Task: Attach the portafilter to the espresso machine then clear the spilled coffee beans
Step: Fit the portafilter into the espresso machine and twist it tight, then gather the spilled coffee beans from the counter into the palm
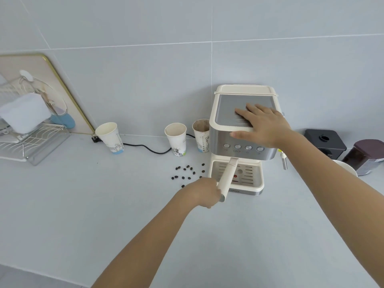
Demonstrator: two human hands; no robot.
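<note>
Head view: left hand (207,191) fist-gripping portafilter (227,176) handle under espresso machine (239,142); right hand (262,126) spread flat on top; coffee beans (188,173) on tabletop (104,204).

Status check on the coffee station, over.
Left hand gripping portafilter handle under espresso machine. Right hand flat on machine top. Coffee beans still scattered left of drip tray.

beans (188,173) left of machine (241,138) | cups (176,139) behind | jar (365,156) perhaps right
</note>
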